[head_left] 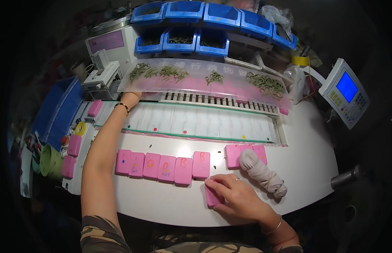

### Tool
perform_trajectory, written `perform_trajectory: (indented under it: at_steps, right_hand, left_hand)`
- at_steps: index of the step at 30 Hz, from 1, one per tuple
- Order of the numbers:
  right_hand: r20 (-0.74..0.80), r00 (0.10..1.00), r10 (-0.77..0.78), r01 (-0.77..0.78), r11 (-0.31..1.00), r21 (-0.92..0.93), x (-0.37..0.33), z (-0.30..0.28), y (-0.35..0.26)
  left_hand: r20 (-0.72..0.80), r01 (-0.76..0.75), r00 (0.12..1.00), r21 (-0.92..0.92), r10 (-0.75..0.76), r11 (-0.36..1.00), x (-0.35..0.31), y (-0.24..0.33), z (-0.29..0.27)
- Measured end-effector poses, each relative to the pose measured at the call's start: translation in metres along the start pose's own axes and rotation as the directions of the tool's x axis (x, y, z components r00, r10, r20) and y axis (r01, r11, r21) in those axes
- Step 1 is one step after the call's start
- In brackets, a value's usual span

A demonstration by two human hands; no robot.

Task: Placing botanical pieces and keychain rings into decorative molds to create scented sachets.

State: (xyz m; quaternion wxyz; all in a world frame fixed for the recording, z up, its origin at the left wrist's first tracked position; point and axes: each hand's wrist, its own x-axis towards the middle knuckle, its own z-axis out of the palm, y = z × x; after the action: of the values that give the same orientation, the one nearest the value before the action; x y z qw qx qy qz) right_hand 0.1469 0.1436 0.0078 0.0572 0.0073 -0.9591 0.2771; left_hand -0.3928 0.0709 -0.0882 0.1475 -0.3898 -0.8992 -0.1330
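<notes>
My right hand (240, 196) grips a pink block (213, 198) near the front edge of the white table, with thumb and fingers on its sides. Just beyond it lies another pink block (201, 164), and a row of similar pink blocks (151, 165) with coloured marks stretches to the left. My left arm reaches far forward, and my left hand (131, 99) is at the left end of a clear plastic shelf (196, 86). Its fingers are hidden at the shelf's edge, so what they hold cannot be seen. Small greenish curled pieces (265, 84) lie in piles on the shelf.
Under the shelf runs a roller conveyor (217, 100), with a white slatted panel (196, 121) before it. A wrapped cloth bundle (263, 175) lies right of my right hand, against more pink blocks (232, 156). Blue bins (185, 10) stand behind; a control panel (346, 90) stands right.
</notes>
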Motion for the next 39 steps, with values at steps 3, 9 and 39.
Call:
perform_trajectory:
  at_steps: [3, 9, 39]
  right_hand:
    - [-0.055, 0.998, 0.013, -0.013, 1.000, 0.003, -0.002, 0.004, 0.002]
    - [-0.349, 0.935, 0.062, -0.050, 0.998, 0.042, -0.005, -0.003, 0.009]
    - [-0.541, 0.840, 0.045, 0.060, 0.983, 0.174, 0.004, 0.006, -0.011]
  left_hand:
    - [0.483, -0.240, 0.871, 0.567, -0.083, 0.788, -0.011, 0.012, 0.006]
    - [-0.165, -0.314, 0.946, -0.244, 0.280, 0.918, -0.143, 0.153, -0.102]
    - [0.384, 0.549, 0.792, -0.788, 0.475, -0.278, -0.262, 0.253, -0.164]
